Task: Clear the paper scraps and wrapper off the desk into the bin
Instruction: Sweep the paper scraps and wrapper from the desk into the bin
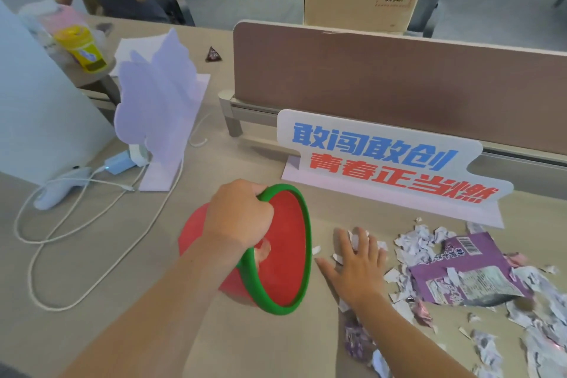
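A red bin (285,248) with a green rim lies tipped on its side on the desk, mouth facing right. My left hand (239,215) grips its upper rim. My right hand (359,264) lies flat on the desk just right of the bin's mouth, fingers spread over a few small scraps. A heap of torn paper scraps (414,242) spreads across the desk to the right. A flattened purple wrapper (466,273) lies among them. A crumpled purple piece (357,341) sits beside my right forearm.
A white sign with blue and red lettering (386,159) stands behind the scraps, in front of a brown divider (399,77). A lilac cut-out stand (159,107), a white cable (61,224), a white handheld device (58,190) and a yellow cup (81,47) are at the left. A person stands at the back left.
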Available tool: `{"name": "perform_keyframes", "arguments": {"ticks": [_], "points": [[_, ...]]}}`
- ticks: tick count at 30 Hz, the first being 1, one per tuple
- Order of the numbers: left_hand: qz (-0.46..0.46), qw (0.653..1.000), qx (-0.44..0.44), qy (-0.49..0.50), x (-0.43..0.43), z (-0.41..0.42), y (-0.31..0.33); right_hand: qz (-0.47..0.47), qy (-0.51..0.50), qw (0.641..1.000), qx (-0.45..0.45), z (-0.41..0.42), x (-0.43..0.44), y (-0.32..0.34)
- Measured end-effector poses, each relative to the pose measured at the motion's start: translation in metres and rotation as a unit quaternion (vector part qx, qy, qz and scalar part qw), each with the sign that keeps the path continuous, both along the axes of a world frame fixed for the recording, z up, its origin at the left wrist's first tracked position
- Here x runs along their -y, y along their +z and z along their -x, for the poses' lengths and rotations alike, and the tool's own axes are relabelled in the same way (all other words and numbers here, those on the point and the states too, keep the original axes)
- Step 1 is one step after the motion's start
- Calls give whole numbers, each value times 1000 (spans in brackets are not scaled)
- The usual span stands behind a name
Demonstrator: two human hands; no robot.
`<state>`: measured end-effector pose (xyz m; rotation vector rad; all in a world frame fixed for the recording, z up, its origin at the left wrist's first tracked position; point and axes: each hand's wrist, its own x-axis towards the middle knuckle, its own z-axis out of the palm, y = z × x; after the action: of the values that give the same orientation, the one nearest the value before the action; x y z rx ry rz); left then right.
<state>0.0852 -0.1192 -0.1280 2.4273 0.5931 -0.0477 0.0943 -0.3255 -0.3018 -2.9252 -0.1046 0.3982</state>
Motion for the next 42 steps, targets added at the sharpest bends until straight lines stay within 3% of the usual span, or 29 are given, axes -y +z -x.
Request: {"name": "perform_keyframes", "arguments": {"ticks": [2,6,9,12,14,16,18,20,23,26,28,31,33,35,38,42], "points": [[-5,1000,-8,17,0,-2,-1,21,7,999,30,2,-9,-7],[-3,998,-4,57,-2,-4,-2,-42,32,990,128,-1,-9,-16],[8,997,1,75,-7,-4,-5,-49,72,994,69,-12,-2,-9],[28,997,6,78,-9,-1,-5,-98,-21,995,-29,-34,-2,7],[36,996,7,77,-10,1,-2,-210,-151,962,-85,-46,-9,33],[51,995,11,84,-12,3,2,-324,-186,927,-18,-48,-28,62],[62,994,16,91,-14,5,4,-399,-140,905,44,-36,-60,99],[70,994,21,84,-17,8,6,-429,-78,899,46,-19,-93,122],[95,992,23,73,-20,10,9,-408,14,912,-42,-5,-125,121],[113,990,26,81,-28,13,12,-314,122,938,-84,6,-135,111],[104,990,38,82,-33,14,10,-388,136,905,-109,10,-129,112],[96,990,48,88,-36,14,6,-540,18,833,-119,11,-103,121],[107,989,42,93,-37,14,5,-522,-89,849,-4,-1,-78,110],[112,988,42,97,-39,13,4,-414,-187,889,65,-22,-48,81],[106,989,35,98,-40,11,4,-274,-266,924,10,-48,-10,37],[105,988,24,110,-41,8,2,-238,-203,949,-39,-54,-15,15]]}}
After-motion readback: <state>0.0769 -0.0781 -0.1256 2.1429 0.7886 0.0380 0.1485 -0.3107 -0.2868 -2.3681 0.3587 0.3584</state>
